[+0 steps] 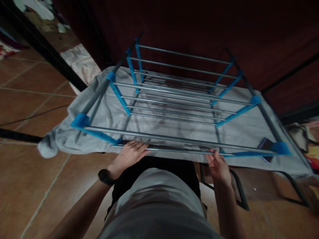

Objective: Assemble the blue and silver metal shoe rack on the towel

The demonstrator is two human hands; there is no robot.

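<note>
A rack of grey metal tubes [159, 137] joined by blue plastic brackets [122, 96] stands on a grey cloth in front of me. My left hand [132, 153], with a dark watch on its wrist, is closed over the left part of the near lower tube [174, 150], close to a blue bracket's end. Toward the right end of that same tube, my right hand [218, 164] grips it between thumb and fingers. The far tubes of the rack lean near a dark red surface.
A grey cloth [94, 142] covers the surface under the rack and hangs over its left end. A phone [266, 147] lies at the right, by a blue corner piece. Black metal legs [240, 189] stand below right. A dark cable [35, 116] crosses the tiled floor [30, 172].
</note>
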